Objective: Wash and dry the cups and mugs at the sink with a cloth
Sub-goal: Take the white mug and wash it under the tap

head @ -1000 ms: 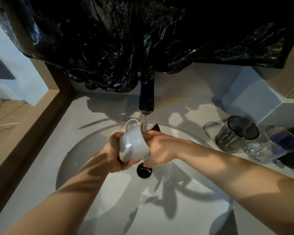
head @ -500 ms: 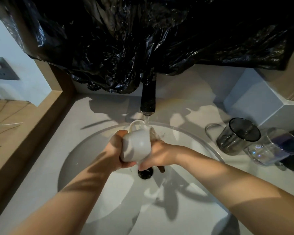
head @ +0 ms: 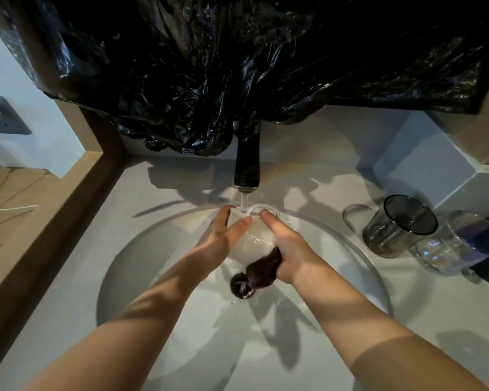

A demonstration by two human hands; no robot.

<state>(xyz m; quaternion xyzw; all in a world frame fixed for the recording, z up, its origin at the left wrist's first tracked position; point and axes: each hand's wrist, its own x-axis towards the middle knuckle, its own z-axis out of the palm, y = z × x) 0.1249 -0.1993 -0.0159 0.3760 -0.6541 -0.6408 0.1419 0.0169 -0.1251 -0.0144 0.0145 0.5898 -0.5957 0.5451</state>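
One white mug (head: 256,239) at centre frame, glossy ceramic, rounded, wet, its looped handle up beside the water stream (head: 244,201). It hangs over the sink (head: 130,266), a shallow round pale basin, just above the single dark drain (head: 241,285).

Left hand (head: 223,239) clasps the mug between thumb and nearly straight fingers. Right hand (head: 290,251) presses one cloth (head: 266,268) against the mug's side, fingers curled round it, forefinger stretched to the handle. The cloth is dark brown, soaked and bunched, its tail hanging toward the drain.

One faucet (head: 247,167) — black, flat-sided spout, running.

Two glasses at right of frame, lying on their sides and touching: a smoky grey glass mug (head: 398,228) with a thin handle, and a clear tumbler (head: 458,245).

Crinkled black plastic sheet (head: 237,66) — shiny, draped across the top.
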